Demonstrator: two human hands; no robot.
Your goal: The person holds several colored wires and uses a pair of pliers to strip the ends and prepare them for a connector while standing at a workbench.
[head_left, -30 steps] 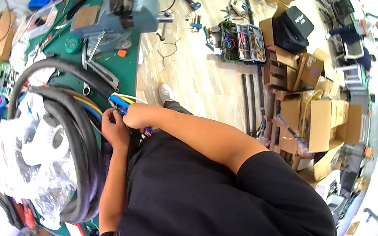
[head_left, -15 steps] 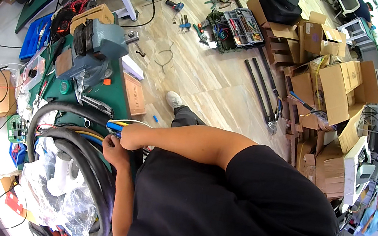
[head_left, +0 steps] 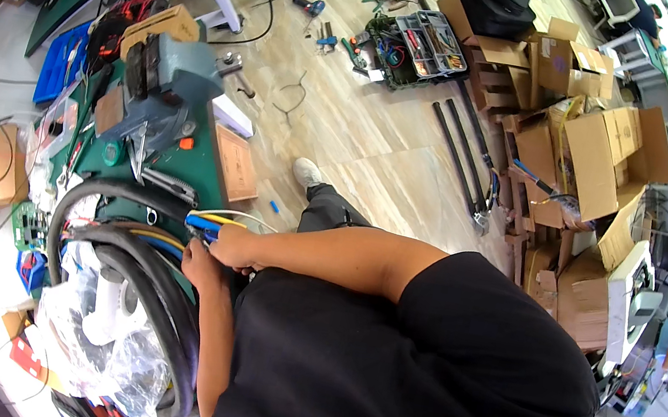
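A thick black cable point(head_left: 121, 189) loops over the green bench, with yellow and white wires point(head_left: 237, 217) showing at its end by my hands. My right hand point(head_left: 236, 247) is closed around a blue object point(head_left: 201, 224), perhaps a tool; its kind is not clear, as the fingers cover much of it. Just below, my left hand point(head_left: 199, 264) has its fingers pinched together close to the right fingertips. What lies in that pinch is hidden. Brown and blue wires point(head_left: 157, 237) run beside the hands, above more black cable coils point(head_left: 170, 331).
A grey bench vise point(head_left: 169, 84) stands on the green bench point(head_left: 206, 156) beyond the cable. Clear plastic wrapping point(head_left: 106, 356) lies inside the coils. On the floor are an open toolbox point(head_left: 422, 51), black tubes point(head_left: 458, 154) and, to the right, cardboard boxes point(head_left: 594, 159).
Both hands have shifted slightly, the right one a little downward, and more of the blue object and yellow wire shows. The view has moved a little.
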